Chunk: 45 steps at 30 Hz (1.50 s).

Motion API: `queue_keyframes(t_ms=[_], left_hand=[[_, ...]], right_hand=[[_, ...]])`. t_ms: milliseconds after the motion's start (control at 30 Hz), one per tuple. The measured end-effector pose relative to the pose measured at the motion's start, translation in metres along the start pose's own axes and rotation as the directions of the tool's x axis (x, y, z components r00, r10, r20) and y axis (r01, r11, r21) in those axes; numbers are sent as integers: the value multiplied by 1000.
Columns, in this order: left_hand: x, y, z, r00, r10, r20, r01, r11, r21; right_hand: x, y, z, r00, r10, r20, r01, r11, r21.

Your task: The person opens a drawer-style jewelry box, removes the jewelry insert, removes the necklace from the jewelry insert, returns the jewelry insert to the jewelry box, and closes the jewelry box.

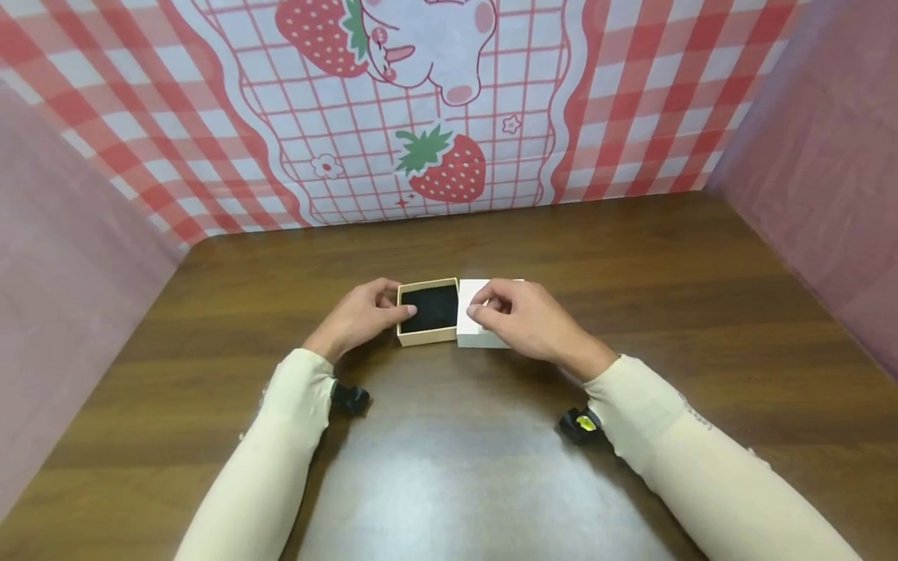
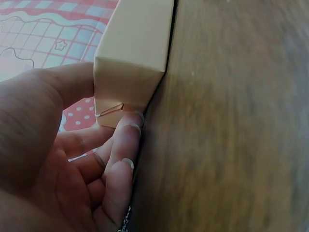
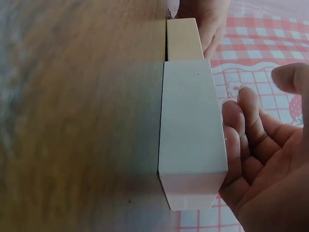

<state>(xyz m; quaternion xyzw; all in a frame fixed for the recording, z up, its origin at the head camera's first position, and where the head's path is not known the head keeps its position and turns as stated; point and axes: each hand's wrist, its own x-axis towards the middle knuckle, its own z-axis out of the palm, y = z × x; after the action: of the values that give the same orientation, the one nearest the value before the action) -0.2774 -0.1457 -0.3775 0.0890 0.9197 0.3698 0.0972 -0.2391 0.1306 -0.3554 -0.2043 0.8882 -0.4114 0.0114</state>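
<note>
An open tan cardboard box point(image 1: 428, 336) with a black pad point(image 1: 431, 308) inside lies on the table. My left hand point(image 1: 362, 314) grips its left end, the thumb over the rim and other fingers against the outer wall. In the left wrist view a thin copper-coloured loop point(image 2: 111, 109) shows on that end wall, and a bit of silver chain point(image 2: 126, 220) lies below the fingertips. Butted against the tan box is a white box point(image 3: 190, 118), closed side up. Over its top is my right hand point(image 1: 526, 318), fingers loosely curled, thumb apart from them, nothing held between.
Both boxes rest mid-table on the brown wooden table point(image 1: 435, 467). A strawberry-patterned checked cloth point(image 1: 449, 167) hangs along the table's back edge. Pinkish walls point(image 1: 807, 156) stand at both sides. Black wrist cameras point(image 1: 581, 425) protrude inward from the cream sleeves.
</note>
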Motion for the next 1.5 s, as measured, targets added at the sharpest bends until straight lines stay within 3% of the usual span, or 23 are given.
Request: queue_keyframes(t_ms=[133, 233, 367, 567, 800, 1500], left_hand=[[0, 1, 2, 1000, 10, -9, -10, 1000, 4], [-1, -1, 6, 1000, 21, -20, -21, 1000, -5], [-1, -3, 10, 999, 37, -33, -37, 999, 3], [0, -2, 7, 997, 63, -48, -62, 998, 19], [-2, -3, 2, 998, 32, -53, -30, 999, 34], [2, -2, 9, 998, 51, -33, -48, 997, 65]], right_hand=[[0, 2, -4, 998, 49, 32, -53, 991, 119], [0, 6, -7, 995, 82, 49, -91, 966, 240], [0, 10, -10, 994, 96, 55, -109, 946, 305], [1, 12, -10, 995, 89, 39, -97, 947, 306], [5, 10, -7, 996, 73, 47, -83, 957, 277], [1, 12, -7, 996, 82, 32, -87, 972, 218]])
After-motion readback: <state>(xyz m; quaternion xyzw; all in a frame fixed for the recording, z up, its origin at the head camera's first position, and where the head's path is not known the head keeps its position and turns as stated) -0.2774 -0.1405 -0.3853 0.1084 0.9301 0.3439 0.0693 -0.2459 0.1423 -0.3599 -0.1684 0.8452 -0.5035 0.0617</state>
